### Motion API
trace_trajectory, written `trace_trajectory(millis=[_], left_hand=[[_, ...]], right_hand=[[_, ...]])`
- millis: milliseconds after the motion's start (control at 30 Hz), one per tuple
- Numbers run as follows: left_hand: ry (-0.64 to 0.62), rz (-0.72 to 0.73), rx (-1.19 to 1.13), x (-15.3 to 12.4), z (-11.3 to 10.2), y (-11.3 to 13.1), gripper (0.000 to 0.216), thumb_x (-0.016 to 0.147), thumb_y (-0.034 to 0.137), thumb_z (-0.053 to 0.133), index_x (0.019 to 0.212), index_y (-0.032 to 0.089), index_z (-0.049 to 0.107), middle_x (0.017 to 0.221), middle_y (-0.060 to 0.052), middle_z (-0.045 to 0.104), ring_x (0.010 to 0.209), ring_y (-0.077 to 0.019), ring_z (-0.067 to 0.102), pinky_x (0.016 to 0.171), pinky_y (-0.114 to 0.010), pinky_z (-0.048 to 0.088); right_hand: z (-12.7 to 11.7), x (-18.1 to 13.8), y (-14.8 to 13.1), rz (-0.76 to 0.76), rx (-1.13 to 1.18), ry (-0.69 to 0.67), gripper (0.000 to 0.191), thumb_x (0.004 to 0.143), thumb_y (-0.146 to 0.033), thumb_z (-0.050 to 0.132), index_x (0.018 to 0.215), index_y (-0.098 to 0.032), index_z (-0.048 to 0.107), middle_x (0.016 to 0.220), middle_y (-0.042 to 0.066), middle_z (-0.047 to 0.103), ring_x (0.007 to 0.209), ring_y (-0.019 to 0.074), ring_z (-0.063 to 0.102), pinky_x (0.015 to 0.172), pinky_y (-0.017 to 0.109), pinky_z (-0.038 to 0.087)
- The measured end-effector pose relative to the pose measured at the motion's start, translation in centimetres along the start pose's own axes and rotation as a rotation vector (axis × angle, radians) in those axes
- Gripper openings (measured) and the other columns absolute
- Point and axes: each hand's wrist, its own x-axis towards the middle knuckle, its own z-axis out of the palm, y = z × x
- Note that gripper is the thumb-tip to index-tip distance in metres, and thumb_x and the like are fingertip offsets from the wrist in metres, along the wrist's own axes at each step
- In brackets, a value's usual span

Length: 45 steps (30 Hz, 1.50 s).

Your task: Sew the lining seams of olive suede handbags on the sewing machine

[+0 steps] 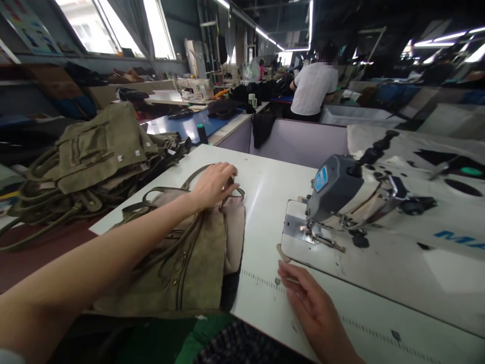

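Note:
An olive suede bag (189, 263) with a pinkish lining lies on the white sewing table (261, 202) in front of me. My left hand (214, 184) reaches across it and rests on the bag's far top edge, fingers curled over the straps there. Flat on the table near the front edge lies my right hand (308, 303), fingers stretched out and holding nothing, just in front of the sewing machine's bed. The grey-headed sewing machine (341, 194) stands to the right, its needle area lit.
A heap of several olive bags (98, 156) lies at the left on a lower table. A person in a white shirt (313, 88) stands with their back turned at a far workstation. More machines and dark fabric fill the tables behind.

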Motion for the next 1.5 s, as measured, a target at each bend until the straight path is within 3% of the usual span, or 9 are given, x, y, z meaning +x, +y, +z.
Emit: trace_trajectory(millis=[133, 267, 433, 667, 867, 967, 1133, 1333, 1500], left_hand=[[-0.134, -0.143, -0.029, -3.9, 1.1, -0.3, 0.075, 0.078, 0.057, 0.067, 0.133, 0.011, 0.041, 0.114, -0.016, 0.061, 0.093, -0.0297, 0.064, 0.073, -0.035, 0.048], [-0.182, -0.334, -0.128, -4.9, 2.1, -0.1, 0.092, 0.082, 0.056, 0.062, 0.148, 0.011, 0.017, 0.123, -0.017, 0.059, 0.099, -0.0278, 0.064, 0.077, -0.033, 0.047], [-0.421, -0.324, -0.148, -4.9, 1.3, -0.7, 0.071, 0.075, 0.07, 0.06, 0.117, 0.013, 0.055, 0.098, -0.011, 0.068, 0.087, -0.0269, 0.065, 0.07, -0.031, 0.047], [-0.564, -0.052, -0.111, -6.0, -1.9, -0.6, 0.053, 0.084, 0.061, 0.059, 0.111, 0.015, 0.064, 0.102, -0.006, 0.07, 0.087, -0.0194, 0.064, 0.074, -0.025, 0.046], [-0.335, -0.065, 0.188, -0.9, -6.6, -3.9, 0.044, 0.093, 0.05, 0.051, 0.089, 0.01, 0.067, 0.077, -0.011, 0.067, 0.081, -0.0246, 0.063, 0.077, -0.033, 0.044], [-0.215, 0.002, 0.227, 0.5, -3.1, -3.1, 0.033, 0.093, 0.036, 0.055, 0.115, 0.012, 0.061, 0.099, -0.014, 0.068, 0.098, -0.0282, 0.062, 0.089, -0.038, 0.042], [-0.02, 0.039, 0.159, -1.8, 5.0, 0.1, 0.057, 0.093, 0.013, 0.042, 0.148, 0.007, 0.025, 0.137, -0.019, 0.051, 0.124, -0.0261, 0.05, 0.1, -0.038, 0.038], [-0.038, 0.135, 0.08, -2.9, 5.5, -0.4, 0.026, 0.098, 0.033, 0.047, 0.115, 0.016, 0.055, 0.121, -0.015, 0.059, 0.116, -0.0299, 0.053, 0.1, -0.046, 0.036], [-0.192, 0.247, -0.002, -1.4, 5.8, -0.8, 0.048, 0.089, 0.058, 0.057, 0.112, 0.016, 0.052, 0.115, -0.009, 0.06, 0.108, -0.0241, 0.055, 0.092, -0.036, 0.039]], right_hand=[[1.3, 0.3, -1.6, -0.146, -0.211, -0.05, 0.04, 0.094, -0.016, 0.045, 0.132, -0.023, 0.055, 0.129, 0.011, 0.059, 0.119, 0.0259, 0.058, 0.1, 0.043, 0.054], [5.4, 2.5, -3.1, -0.222, -0.234, -0.132, 0.049, 0.091, -0.011, 0.046, 0.139, -0.015, 0.046, 0.138, 0.014, 0.051, 0.131, 0.0282, 0.045, 0.109, 0.048, 0.044], [8.6, 4.2, -4.5, -0.122, -0.238, -0.211, 0.05, 0.074, 0.001, 0.052, 0.121, -0.015, 0.056, 0.114, 0.013, 0.06, 0.107, 0.0292, 0.058, 0.096, 0.047, 0.055], [8.8, 4.1, -4.6, -0.118, -0.126, -0.28, 0.041, 0.067, 0.008, 0.053, 0.098, -0.019, 0.057, 0.113, 0.009, 0.054, 0.102, 0.0247, 0.06, 0.09, 0.038, 0.057], [9.2, 4.4, -4.5, -0.047, -0.159, -0.336, 0.053, 0.067, 0.007, 0.055, 0.114, -0.015, 0.061, 0.128, 0.011, 0.054, 0.114, 0.0254, 0.058, 0.102, 0.037, 0.051], [9.3, 4.5, -4.8, -0.049, -0.135, -0.324, 0.055, 0.07, 0.007, 0.053, 0.118, -0.017, 0.063, 0.135, 0.009, 0.052, 0.122, 0.0227, 0.054, 0.11, 0.034, 0.044], [9.6, 3.3, -5.1, 0.001, -0.304, -0.25, 0.073, 0.068, 0.003, 0.061, 0.139, -0.004, 0.047, 0.157, 0.017, 0.025, 0.142, 0.0333, 0.029, 0.118, 0.045, 0.034], [10.1, 1.7, -4.2, -0.132, -0.299, -0.102, 0.035, 0.078, 0.002, 0.053, 0.105, -0.012, 0.071, 0.125, 0.017, 0.062, 0.128, 0.033, 0.048, 0.104, 0.052, 0.048], [10.0, 2.0, -4.5, -0.249, -0.11, -0.013, 0.028, 0.092, -0.004, 0.047, 0.094, -0.019, 0.071, 0.092, 0.007, 0.071, 0.09, 0.0222, 0.064, 0.09, 0.039, 0.056]])
